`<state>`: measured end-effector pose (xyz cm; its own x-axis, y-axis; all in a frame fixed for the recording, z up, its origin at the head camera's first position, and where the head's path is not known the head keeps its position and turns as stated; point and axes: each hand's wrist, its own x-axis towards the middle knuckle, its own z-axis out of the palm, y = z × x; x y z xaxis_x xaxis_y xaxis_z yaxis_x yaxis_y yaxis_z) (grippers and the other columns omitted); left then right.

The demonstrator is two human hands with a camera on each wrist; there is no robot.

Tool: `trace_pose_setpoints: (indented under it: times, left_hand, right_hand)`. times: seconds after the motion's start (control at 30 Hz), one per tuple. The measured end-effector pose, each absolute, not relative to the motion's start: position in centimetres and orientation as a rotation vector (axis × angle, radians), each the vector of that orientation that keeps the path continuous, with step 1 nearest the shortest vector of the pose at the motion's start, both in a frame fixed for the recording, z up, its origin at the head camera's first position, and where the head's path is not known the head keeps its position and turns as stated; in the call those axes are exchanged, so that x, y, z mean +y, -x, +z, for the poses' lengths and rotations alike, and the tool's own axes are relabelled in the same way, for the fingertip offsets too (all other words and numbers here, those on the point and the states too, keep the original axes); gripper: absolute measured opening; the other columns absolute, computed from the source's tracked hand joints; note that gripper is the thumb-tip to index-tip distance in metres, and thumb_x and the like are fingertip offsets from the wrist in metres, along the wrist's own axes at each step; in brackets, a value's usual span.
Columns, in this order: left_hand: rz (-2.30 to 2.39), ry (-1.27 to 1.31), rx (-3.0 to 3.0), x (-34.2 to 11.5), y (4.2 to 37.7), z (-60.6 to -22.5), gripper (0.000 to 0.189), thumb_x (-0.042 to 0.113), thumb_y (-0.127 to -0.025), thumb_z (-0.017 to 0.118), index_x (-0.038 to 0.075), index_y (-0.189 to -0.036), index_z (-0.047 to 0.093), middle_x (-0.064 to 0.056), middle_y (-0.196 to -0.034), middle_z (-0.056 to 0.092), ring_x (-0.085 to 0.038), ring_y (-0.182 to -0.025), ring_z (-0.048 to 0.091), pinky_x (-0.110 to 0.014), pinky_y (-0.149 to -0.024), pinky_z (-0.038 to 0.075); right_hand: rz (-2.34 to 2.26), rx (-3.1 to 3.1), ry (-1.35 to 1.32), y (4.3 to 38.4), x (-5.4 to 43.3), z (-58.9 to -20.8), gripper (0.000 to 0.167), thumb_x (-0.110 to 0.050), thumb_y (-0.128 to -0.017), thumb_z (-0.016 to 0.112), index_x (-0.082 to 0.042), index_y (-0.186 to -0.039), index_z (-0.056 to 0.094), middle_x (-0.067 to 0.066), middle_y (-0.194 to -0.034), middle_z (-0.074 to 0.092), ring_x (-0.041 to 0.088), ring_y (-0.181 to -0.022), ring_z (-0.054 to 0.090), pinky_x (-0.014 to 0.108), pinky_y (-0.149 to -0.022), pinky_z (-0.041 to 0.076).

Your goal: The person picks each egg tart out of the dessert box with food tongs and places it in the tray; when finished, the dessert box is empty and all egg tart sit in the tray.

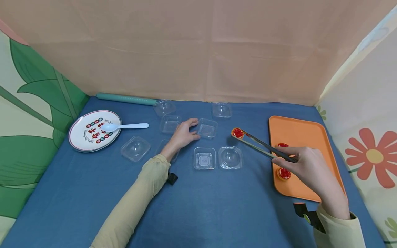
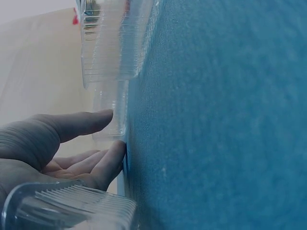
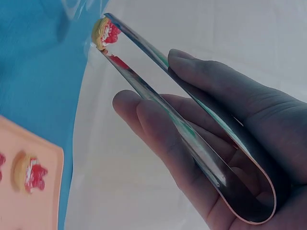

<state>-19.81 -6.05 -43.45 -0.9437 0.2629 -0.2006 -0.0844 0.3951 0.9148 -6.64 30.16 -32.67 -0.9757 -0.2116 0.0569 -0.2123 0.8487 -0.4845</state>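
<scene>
My left hand (image 1: 184, 135) reaches over the middle of the table, thumb and fingers spread beside a clear plastic box (image 1: 207, 128). In the left wrist view a gap shows between thumb and fingers; whether they touch the box is unclear. My right hand (image 1: 313, 168) holds metal tongs (image 1: 254, 147), with thumb on one arm and fingers on the other. Between the tong tips is a small red-topped tart (image 3: 106, 33), raised above the cloth. More such tarts (image 1: 283, 174) lie on an orange tray (image 1: 302, 129), partly hidden under the right hand.
Several clear boxes stand around the left hand, including a box (image 1: 204, 158) and a rounded one (image 1: 230, 158) in front. A white plate (image 1: 81, 132) with a white spoon (image 1: 131, 126) lies left. A teal roll (image 1: 125, 99) lies along the back edge.
</scene>
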Motion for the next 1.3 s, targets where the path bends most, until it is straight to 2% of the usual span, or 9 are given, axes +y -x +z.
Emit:
trace_pose_setpoints:
  times: [0.23, 0.5, 0.57, 0.7, 0.9, 0.97, 1.17, 1.3]
  left_hand:
    - [1.574, -0.135, 2.323, -6.1, 19.8, -43.4, 0.074, -0.008, -0.1, 0.071, 0.0, -0.164, 0.037, -0.018, -0.167, 0.041, -0.041, -0.143, 0.052, -0.043, -0.114, 0.053]
    - [1.579, -0.14, 2.332, -6.0, 19.9, -43.6, 0.073, -0.008, -0.099, 0.071, 0.0, -0.164, 0.037, -0.019, -0.167, 0.042, -0.041, -0.143, 0.053, -0.043, -0.114, 0.054]
    - [1.578, -0.146, 2.337, -6.0, 19.9, -43.5, 0.073, -0.008, -0.099, 0.071, 0.0, -0.164, 0.037, -0.019, -0.166, 0.042, -0.042, -0.143, 0.053, -0.043, -0.114, 0.053]
    - [1.568, -0.153, 2.339, -6.0, 19.8, -43.5, 0.073, -0.008, -0.1, 0.071, 0.0, -0.164, 0.037, -0.019, -0.167, 0.042, -0.042, -0.143, 0.052, -0.043, -0.114, 0.053]
    - [1.557, -0.15, 2.35, -6.0, 19.9, -43.7, 0.073, -0.007, -0.1, 0.071, 0.001, -0.164, 0.037, -0.018, -0.167, 0.042, -0.041, -0.143, 0.053, -0.043, -0.113, 0.054]
    - [1.552, -0.145, 2.354, -6.0, 19.8, -43.7, 0.073, -0.007, -0.1, 0.071, 0.001, -0.164, 0.038, -0.018, -0.167, 0.042, -0.04, -0.143, 0.053, -0.042, -0.113, 0.054]
    - [1.541, -0.144, 2.361, -6.0, 19.7, -43.4, 0.072, -0.007, -0.1, 0.07, 0.0, -0.164, 0.037, -0.018, -0.167, 0.041, -0.04, -0.143, 0.053, -0.042, -0.113, 0.054]
    - [1.535, -0.152, 2.372, -6.0, 19.8, -43.4, 0.072, -0.008, -0.1, 0.07, -0.001, -0.164, 0.037, -0.019, -0.167, 0.042, -0.04, -0.142, 0.054, -0.041, -0.113, 0.054]
  right_hand:
    - [0.712, -3.019, -0.278, 5.4, 31.6, -32.6, 0.039, -0.015, -0.088, 0.091, 0.004, -0.12, 0.08, -0.006, -0.067, 0.066, 0.013, -0.05, 0.045, 0.029, -0.04, 0.032]
    - [0.637, -3.0, -0.224, 3.3, 33.2, -33.2, 0.044, -0.016, -0.086, 0.092, 0.005, -0.122, 0.078, -0.006, -0.058, 0.061, 0.012, -0.042, 0.036, 0.029, -0.037, 0.03]
    - [0.639, -2.985, -0.202, 2.7, 33.8, -33.3, 0.043, -0.016, -0.085, 0.093, 0.004, -0.121, 0.079, -0.002, -0.066, 0.069, 0.01, -0.042, 0.036, 0.029, -0.037, 0.028]
    - [0.656, -3.003, -0.108, 1.5, 34.7, -33.5, 0.045, -0.021, -0.087, 0.092, 0.004, -0.123, 0.079, 0.002, -0.073, 0.074, 0.011, -0.046, 0.037, 0.029, -0.036, 0.025]
    - [0.643, -3.043, 0.008, 0.3, 35.8, -33.9, 0.048, -0.02, -0.09, 0.089, 0.008, -0.127, 0.075, -0.003, -0.066, 0.07, 0.012, -0.051, 0.042, 0.03, -0.038, 0.026]
    - [0.644, -3.05, 0.026, 0.0, 36.2, -34.0, 0.048, -0.02, -0.091, 0.089, 0.009, -0.127, 0.074, 0.002, -0.073, 0.074, 0.012, -0.051, 0.042, 0.031, -0.039, 0.026]
    - [0.587, -3.072, 0.098, -0.5, 36.9, -33.8, 0.051, -0.023, -0.089, 0.091, 0.011, -0.124, 0.075, 0.02, -0.09, 0.078, 0.018, -0.061, 0.058, 0.027, -0.043, 0.036]
    - [0.575, -3.088, 0.153, -1.1, 37.6, -34.0, 0.05, -0.019, -0.089, 0.09, 0.014, -0.123, 0.073, 0.026, -0.09, 0.077, 0.025, -0.065, 0.066, 0.024, -0.045, 0.045]
